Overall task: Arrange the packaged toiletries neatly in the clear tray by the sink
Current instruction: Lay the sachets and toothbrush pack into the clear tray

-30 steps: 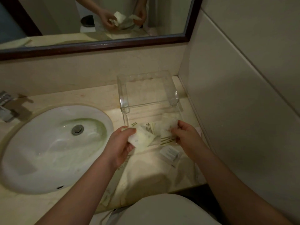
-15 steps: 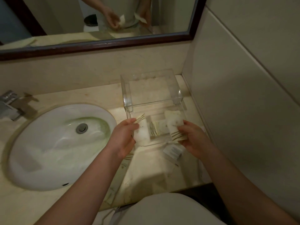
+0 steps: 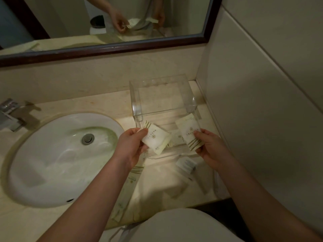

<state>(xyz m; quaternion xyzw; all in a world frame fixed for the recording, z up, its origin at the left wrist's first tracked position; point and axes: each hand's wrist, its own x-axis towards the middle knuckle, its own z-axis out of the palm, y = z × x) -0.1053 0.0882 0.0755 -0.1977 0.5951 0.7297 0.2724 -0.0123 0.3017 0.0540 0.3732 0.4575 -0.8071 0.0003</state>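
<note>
A clear acrylic tray [image 3: 162, 95] with a raised upper shelf stands on the counter right of the sink. My left hand [image 3: 131, 145] grips a white packet with green stripes [image 3: 155, 138] over the tray's lower front left. My right hand [image 3: 209, 147] holds a second white packet [image 3: 189, 131] over the lower front right. Between them a third packet [image 3: 178, 137] lies flat inside the lower level. A long slim packet [image 3: 129, 182] and a small white box [image 3: 186, 165] lie on the counter in front of the tray.
The white oval sink [image 3: 59, 158] fills the left, with a chrome tap [image 3: 8, 110] at its far left. A framed mirror [image 3: 104, 23] hangs above the backsplash. The tiled wall [image 3: 262, 102] closes the right side. A pale rounded object [image 3: 183, 226] sits below the counter's front edge.
Both hands have lifted slightly and spread apart, each still holding its packet over the tray's lower level. The left packet has turned flatter, face up.
</note>
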